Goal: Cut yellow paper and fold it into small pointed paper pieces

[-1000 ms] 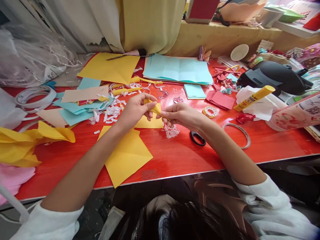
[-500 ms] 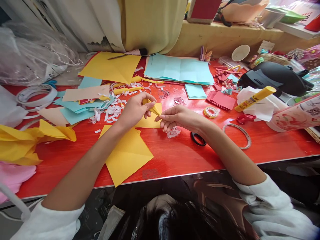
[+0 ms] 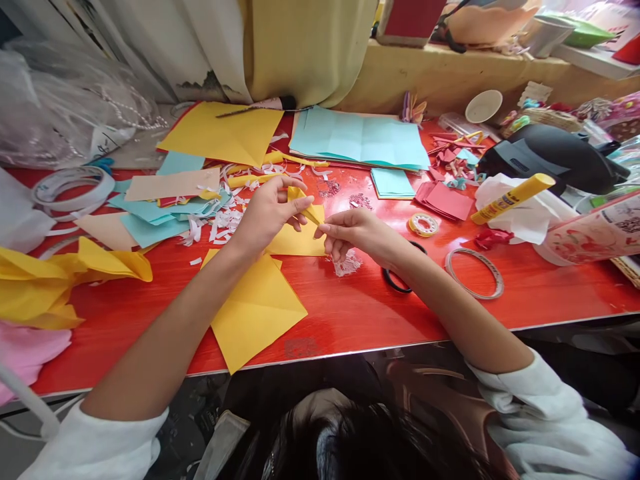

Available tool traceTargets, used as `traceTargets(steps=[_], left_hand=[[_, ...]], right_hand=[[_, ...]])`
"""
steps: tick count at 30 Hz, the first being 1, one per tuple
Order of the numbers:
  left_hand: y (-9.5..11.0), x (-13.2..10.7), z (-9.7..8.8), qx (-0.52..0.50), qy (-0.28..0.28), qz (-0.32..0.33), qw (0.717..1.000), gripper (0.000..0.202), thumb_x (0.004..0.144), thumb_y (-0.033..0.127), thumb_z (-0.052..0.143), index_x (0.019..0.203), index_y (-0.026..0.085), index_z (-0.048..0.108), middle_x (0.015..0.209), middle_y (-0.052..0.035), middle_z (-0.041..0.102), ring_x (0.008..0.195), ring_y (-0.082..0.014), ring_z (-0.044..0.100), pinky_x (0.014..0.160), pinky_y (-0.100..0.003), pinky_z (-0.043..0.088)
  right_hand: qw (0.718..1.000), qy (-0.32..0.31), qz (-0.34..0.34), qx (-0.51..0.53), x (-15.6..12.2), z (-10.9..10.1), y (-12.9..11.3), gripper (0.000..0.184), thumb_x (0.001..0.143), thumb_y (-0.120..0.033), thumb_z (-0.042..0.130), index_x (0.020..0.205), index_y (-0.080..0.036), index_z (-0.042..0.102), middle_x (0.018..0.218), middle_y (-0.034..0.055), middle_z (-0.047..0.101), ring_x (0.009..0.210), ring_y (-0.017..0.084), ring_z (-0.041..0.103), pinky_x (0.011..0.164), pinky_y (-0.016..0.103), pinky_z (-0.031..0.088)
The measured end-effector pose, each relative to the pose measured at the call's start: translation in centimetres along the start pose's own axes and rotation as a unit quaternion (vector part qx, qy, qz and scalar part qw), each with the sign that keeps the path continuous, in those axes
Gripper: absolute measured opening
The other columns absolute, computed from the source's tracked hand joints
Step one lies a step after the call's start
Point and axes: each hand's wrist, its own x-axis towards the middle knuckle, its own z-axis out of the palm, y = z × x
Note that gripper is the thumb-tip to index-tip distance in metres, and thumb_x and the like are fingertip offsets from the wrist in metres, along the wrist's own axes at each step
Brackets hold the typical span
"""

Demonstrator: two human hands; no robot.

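Folded yellow paper [image 3: 315, 215] sits between my 2 hands, over the red table [image 3: 345, 313]. My left hand [image 3: 267, 217] has thumb and fingers clamped on its upper end, at 11 o'clock from the middle of the fold. My right hand [image 3: 363, 232] pinches the narrow tip at 4 o'clock, thumb against forefinger, the other fingers loosely curled. From the fold, a flat yellow sheet [image 3: 257, 313] lies at 7 o'clock, its near corner at the table's edge. White paper shreds [image 3: 225, 227] are strewn at 9 o'clock, light blue sheets [image 3: 360, 137] lie at 1 o'clock, and a small tape roll [image 3: 423, 225] is at 3. At 4 o'clock is a black loop [image 3: 397, 289] (my right forearm hides some of it).
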Motion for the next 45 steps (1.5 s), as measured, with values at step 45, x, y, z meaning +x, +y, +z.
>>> traceTargets(steps=[45], left_hand=[[0.4,-0.2,-0.3,0.037,-0.032,-0.025,0.999,0.028,0.069,0.038,0.072,0.066,0.014,0.059,0.064,-0.0012,0.059,0.056,-0.0094,0.056,0.047,-0.019,0.042]], right_hand=[[0.996,-0.058,-0.008,0.063,0.0,0.3,0.4,0.019,0.087,-0.027,0.057,0.082,-0.009,0.063,0.069,0.0071,0.069,0.058,0.011,0.067,0.058,0.020,0.055]])
